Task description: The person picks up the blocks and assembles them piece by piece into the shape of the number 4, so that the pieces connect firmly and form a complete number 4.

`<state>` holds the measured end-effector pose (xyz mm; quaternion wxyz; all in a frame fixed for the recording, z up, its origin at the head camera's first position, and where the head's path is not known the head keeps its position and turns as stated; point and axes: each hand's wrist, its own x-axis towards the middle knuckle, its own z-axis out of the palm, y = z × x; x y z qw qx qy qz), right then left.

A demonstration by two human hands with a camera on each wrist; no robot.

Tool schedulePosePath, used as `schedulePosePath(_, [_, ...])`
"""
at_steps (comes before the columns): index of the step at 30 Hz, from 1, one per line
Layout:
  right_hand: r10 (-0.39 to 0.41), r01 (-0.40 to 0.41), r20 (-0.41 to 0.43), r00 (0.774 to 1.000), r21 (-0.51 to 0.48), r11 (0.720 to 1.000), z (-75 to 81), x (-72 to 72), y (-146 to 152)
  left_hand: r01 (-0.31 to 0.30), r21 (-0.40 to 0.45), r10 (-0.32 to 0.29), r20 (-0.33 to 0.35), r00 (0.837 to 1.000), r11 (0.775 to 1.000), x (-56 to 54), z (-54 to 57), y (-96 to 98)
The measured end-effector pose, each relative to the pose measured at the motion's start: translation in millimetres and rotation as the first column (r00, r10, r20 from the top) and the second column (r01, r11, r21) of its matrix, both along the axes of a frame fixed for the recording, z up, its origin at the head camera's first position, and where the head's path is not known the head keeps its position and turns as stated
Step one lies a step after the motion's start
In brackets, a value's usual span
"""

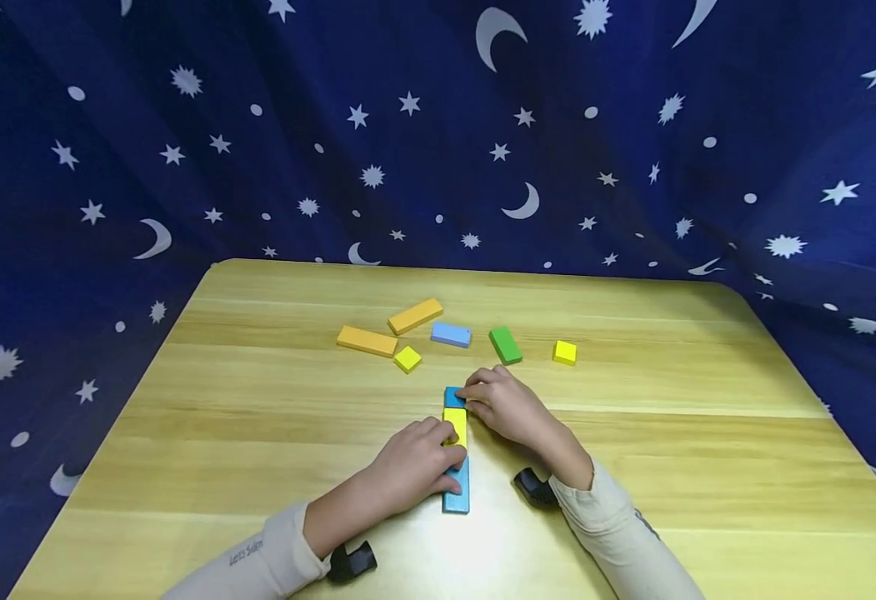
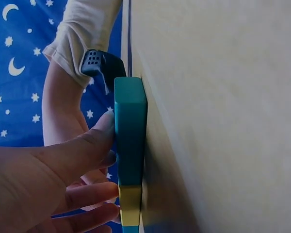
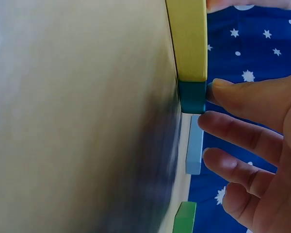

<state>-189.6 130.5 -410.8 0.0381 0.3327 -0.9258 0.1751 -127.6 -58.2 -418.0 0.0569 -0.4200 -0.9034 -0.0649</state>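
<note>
A straight row of blocks lies lengthwise on the table: a long blue block nearest, a yellow block in the middle and a small blue block at the far end. My left hand lies over the row from the left. Its thumb touches the top of the long blue block, and its fingertips rest on the yellow block. From the right, my right hand touches the small blue block; the thumb is at its top, the index fingertip by its far end.
Beyond the row lie two orange blocks, a light blue block, a green block and two small yellow blocks. A dark star-patterned curtain hangs behind the wooden table.
</note>
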Motion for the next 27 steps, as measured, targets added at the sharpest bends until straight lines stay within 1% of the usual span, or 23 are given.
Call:
schedulePosePath(4, [0.008, -0.008, -0.016, 1.0, 0.0, 1.0, 0.7, 0.0, -1.2, 0.005, -0.004, -0.005, 0.002, 1.0, 1.0, -1.7, 2.0, 0.3])
schedulePosePath(10, [0.017, -0.017, -0.007, 1.0, 0.014, 1.0, 0.4, 0.7, -2.2, -0.006, -0.002, 0.006, 0.018, 1.0, 1.0, -0.8, 0.6, -0.6])
schedulePosePath(19, [0.02, -0.019, -0.025, 1.0, 0.031, 0.999, 2.0, 2.8, -0.6, -0.022, -0.024, 0.023, 0.006, 1.0, 0.999, -0.5, -0.2, 1.4])
schedulePosePath(22, [0.019, -0.018, -0.002, 1.0, 0.055, 0.998, 1.5, 4.9, 0.6, -0.003, -0.031, 0.004, 0.009, 1.0, 1.0, 0.9, -1.3, 1.8])
schedulePosePath(24, [0.012, -0.013, 0.008, 1.0, 0.071, 0.997, 1.1, 5.4, 0.4, 0.016, -0.048, -0.016, -0.006, 1.0, 0.999, 1.1, -1.8, 1.3])
schedulePosePath(27, [0.015, -0.014, -0.014, 1.0, 0.086, 0.996, 1.7, 3.3, -1.7, 0.024, -0.08, -0.027, -0.038, 0.999, 0.996, -0.9, -1.2, -0.3])
